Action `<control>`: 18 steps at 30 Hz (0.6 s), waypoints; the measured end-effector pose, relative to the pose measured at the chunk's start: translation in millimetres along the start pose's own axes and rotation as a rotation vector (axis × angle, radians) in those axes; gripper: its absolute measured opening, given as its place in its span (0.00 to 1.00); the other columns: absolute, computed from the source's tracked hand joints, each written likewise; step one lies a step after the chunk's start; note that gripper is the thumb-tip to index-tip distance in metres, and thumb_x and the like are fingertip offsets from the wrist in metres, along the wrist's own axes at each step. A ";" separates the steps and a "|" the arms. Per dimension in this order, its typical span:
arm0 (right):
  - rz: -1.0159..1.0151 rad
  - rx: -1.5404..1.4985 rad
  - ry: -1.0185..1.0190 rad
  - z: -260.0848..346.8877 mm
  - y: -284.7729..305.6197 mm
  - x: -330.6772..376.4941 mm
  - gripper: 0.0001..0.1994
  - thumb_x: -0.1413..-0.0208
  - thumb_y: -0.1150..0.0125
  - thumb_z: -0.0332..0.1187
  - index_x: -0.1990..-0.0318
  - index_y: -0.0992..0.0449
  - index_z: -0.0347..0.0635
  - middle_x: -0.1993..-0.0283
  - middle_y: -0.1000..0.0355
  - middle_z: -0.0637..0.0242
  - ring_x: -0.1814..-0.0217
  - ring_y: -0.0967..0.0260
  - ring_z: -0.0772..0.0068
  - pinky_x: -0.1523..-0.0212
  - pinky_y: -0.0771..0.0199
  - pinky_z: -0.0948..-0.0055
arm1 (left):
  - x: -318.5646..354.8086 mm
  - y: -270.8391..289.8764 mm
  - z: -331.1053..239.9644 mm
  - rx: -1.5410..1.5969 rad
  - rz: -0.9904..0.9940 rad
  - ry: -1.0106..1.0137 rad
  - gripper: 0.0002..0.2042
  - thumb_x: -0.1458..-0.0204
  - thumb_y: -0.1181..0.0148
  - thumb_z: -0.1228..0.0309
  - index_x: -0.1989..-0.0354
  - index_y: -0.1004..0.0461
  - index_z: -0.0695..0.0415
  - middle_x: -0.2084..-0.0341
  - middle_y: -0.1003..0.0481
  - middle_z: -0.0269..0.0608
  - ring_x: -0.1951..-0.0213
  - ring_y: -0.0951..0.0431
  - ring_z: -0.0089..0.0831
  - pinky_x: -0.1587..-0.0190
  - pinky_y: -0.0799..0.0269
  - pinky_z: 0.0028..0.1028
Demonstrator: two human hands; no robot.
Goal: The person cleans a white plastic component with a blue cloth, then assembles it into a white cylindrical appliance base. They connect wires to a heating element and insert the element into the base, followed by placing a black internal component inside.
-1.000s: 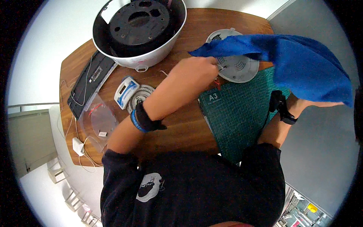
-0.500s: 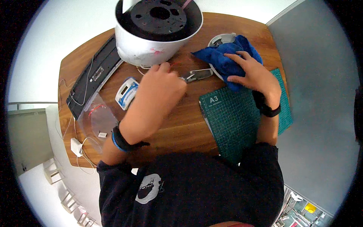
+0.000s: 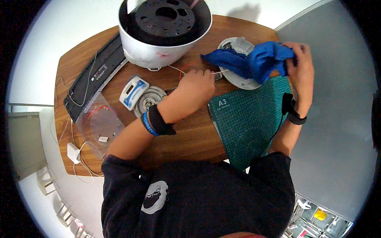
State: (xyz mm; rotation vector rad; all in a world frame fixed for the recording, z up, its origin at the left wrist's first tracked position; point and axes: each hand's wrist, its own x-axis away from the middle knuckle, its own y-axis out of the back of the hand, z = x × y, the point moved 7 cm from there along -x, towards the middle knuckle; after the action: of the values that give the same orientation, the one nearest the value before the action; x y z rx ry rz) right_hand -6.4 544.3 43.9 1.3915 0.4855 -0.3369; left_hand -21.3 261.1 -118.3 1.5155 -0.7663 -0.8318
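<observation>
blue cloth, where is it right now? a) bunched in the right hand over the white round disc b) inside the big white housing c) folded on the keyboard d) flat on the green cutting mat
a: the blue cloth is bunched in the right hand and drapes over the white round disc, beside the green cutting mat.

Workshop: green cutting mat (image 3: 252, 119), opened devices, wires on wooden table (image 3: 190, 139).

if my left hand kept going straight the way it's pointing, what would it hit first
Most likely the blue cloth draped over the round white device; the left hand points right and up toward it. Depth is unclear.
</observation>
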 end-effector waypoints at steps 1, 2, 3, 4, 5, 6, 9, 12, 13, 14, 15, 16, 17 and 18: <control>0.043 0.026 -0.037 -5.6 3.2 -0.7 0.30 0.44 0.30 0.15 0.34 0.19 0.48 0.35 0.25 0.52 0.30 0.24 0.44 0.30 0.22 0.55 | 3.4 2.6 3.4 0.001 0.038 0.002 0.18 0.36 0.37 0.67 0.42 0.20 0.66 0.40 0.17 0.60 0.51 0.11 0.50 0.47 0.14 0.46; 0.077 0.047 0.012 -5.1 4.2 -1.2 0.29 0.42 0.29 0.17 0.32 0.19 0.49 0.33 0.26 0.51 0.28 0.25 0.43 0.30 0.22 0.54 | 7.6 5.9 6.8 -0.022 0.089 0.003 0.17 0.35 0.36 0.66 0.44 0.19 0.65 0.43 0.16 0.58 0.52 0.11 0.50 0.48 0.14 0.46; 0.074 0.067 0.074 -2.6 3.2 -1.0 0.29 0.40 0.28 0.19 0.31 0.20 0.50 0.31 0.27 0.49 0.27 0.26 0.42 0.29 0.22 0.54 | 11.3 14.4 10.1 -0.042 0.083 -0.003 0.16 0.35 0.35 0.65 0.46 0.18 0.65 0.46 0.16 0.57 0.53 0.11 0.50 0.50 0.14 0.46; 0.203 -0.003 0.104 -0.8 -11.7 2.5 0.30 0.39 0.27 0.21 0.29 0.21 0.51 0.28 0.30 0.48 0.25 0.28 0.40 0.27 0.23 0.53 | 14.1 20.1 13.5 -0.078 0.124 0.004 0.16 0.34 0.35 0.63 0.49 0.16 0.65 0.49 0.15 0.56 0.54 0.11 0.50 0.51 0.13 0.46; 0.296 -0.079 0.141 4.7 -29.9 9.7 0.31 0.37 0.26 0.23 0.27 0.23 0.53 0.24 0.32 0.47 0.24 0.29 0.39 0.26 0.23 0.52 | 15.4 28.6 17.3 -0.060 0.123 0.029 0.15 0.34 0.34 0.62 0.51 0.15 0.64 0.50 0.15 0.56 0.54 0.11 0.51 0.52 0.13 0.47; 0.435 -0.127 0.114 6.3 -52.7 17.9 0.32 0.36 0.25 0.26 0.25 0.24 0.54 0.21 0.35 0.46 0.22 0.31 0.37 0.24 0.24 0.51 | 17.0 33.6 22.4 -0.059 0.168 0.071 0.14 0.33 0.33 0.61 0.54 0.14 0.63 0.50 0.14 0.56 0.54 0.11 0.51 0.53 0.13 0.48; 0.635 -0.066 0.164 15.9 -106.1 38.1 0.44 0.39 0.18 0.38 0.17 0.35 0.67 0.14 0.42 0.44 0.20 0.33 0.28 0.25 0.23 0.44 | 20.9 48.1 31.6 -0.025 0.205 0.164 0.15 0.33 0.33 0.60 0.62 0.13 0.60 0.50 0.14 0.57 0.54 0.11 0.53 0.53 0.13 0.50; 0.682 -0.027 0.133 13.7 -136.7 34.7 0.51 0.47 0.14 0.36 0.16 0.37 0.72 0.19 0.34 0.43 0.26 0.28 0.24 0.31 0.18 0.43 | 16.0 53.5 26.5 -0.010 0.143 0.118 0.14 0.32 0.34 0.60 0.59 0.13 0.60 0.45 0.16 0.58 0.52 0.11 0.54 0.51 0.12 0.52; 0.731 -0.042 0.119 11.5 -144.0 30.7 0.52 0.49 0.13 0.34 0.17 0.36 0.71 0.22 0.31 0.44 0.27 0.27 0.25 0.32 0.18 0.43 | 12.6 52.1 21.7 -0.010 0.115 0.078 0.14 0.31 0.34 0.60 0.57 0.13 0.60 0.42 0.16 0.59 0.51 0.11 0.54 0.50 0.12 0.52; 0.748 -0.080 0.123 11.0 -147.0 26.1 0.52 0.50 0.13 0.31 0.17 0.36 0.70 0.24 0.28 0.44 0.28 0.26 0.26 0.32 0.18 0.43 | 8.6 53.8 15.8 0.069 0.015 0.043 0.13 0.32 0.34 0.61 0.55 0.14 0.61 0.40 0.17 0.59 0.50 0.11 0.55 0.50 0.12 0.52; 0.771 -0.063 0.140 10.1 -148.7 22.9 0.52 0.51 0.13 0.29 0.18 0.35 0.67 0.27 0.26 0.45 0.30 0.24 0.28 0.33 0.18 0.43 | 4.3 54.5 9.2 0.148 -0.089 0.009 0.13 0.32 0.35 0.63 0.52 0.14 0.61 0.39 0.18 0.59 0.49 0.11 0.55 0.50 0.12 0.51; 0.765 -0.069 0.178 11.6 -147.5 18.8 0.52 0.53 0.14 0.27 0.19 0.33 0.65 0.29 0.24 0.45 0.31 0.23 0.30 0.34 0.18 0.43 | 1.4 53.0 4.3 0.230 -0.163 -0.013 0.13 0.32 0.35 0.64 0.50 0.15 0.62 0.37 0.19 0.58 0.49 0.12 0.55 0.49 0.12 0.51; 0.767 -0.077 0.219 13.6 -145.1 16.2 0.52 0.54 0.14 0.25 0.19 0.32 0.63 0.32 0.22 0.45 0.33 0.21 0.32 0.34 0.17 0.43 | -1.5 47.3 -0.7 0.245 -0.171 -0.033 0.13 0.33 0.35 0.66 0.49 0.16 0.63 0.36 0.20 0.58 0.48 0.12 0.56 0.49 0.12 0.51; 0.741 -0.115 0.254 16.5 -139.7 13.5 0.49 0.53 0.15 0.24 0.21 0.30 0.60 0.33 0.21 0.46 0.33 0.20 0.35 0.34 0.17 0.45 | -4.2 40.3 -4.8 0.260 -0.150 -0.044 0.13 0.33 0.35 0.67 0.48 0.17 0.64 0.35 0.21 0.58 0.48 0.12 0.56 0.48 0.12 0.51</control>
State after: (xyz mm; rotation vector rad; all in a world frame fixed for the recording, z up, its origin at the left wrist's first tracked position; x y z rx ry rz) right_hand -62.6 506.9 -80.3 1.4077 0.1623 0.4663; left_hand -19.9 263.2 -77.6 1.8083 -0.8248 -0.9052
